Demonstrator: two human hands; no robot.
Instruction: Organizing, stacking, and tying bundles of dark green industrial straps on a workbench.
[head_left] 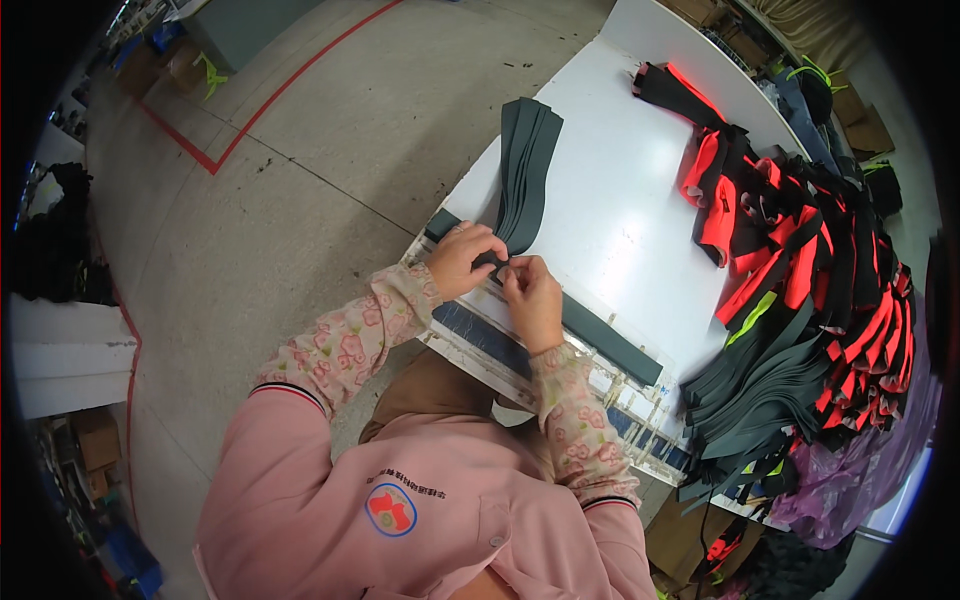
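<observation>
A stack of dark grey-green strips [528, 175] lies on the white table, its layers fanned at the far end and gathered at the near end. My left hand [463, 260] has its fingers closed around that near end. Close beside it, my right hand [535, 303] pinches the same end between thumb and fingers; the exact grip is partly hidden. Beneath both hands, a single long strip [610, 340] of the same colour runs along the table's front edge.
On the right, a large heap of black and bright red-orange strips [800, 230] covers the table. Nearer sits a thick pile of dark grey-green strips [750, 380], beside purple plastic [850, 480]. A raised white board [700, 50] borders the far side of the white table [620, 180].
</observation>
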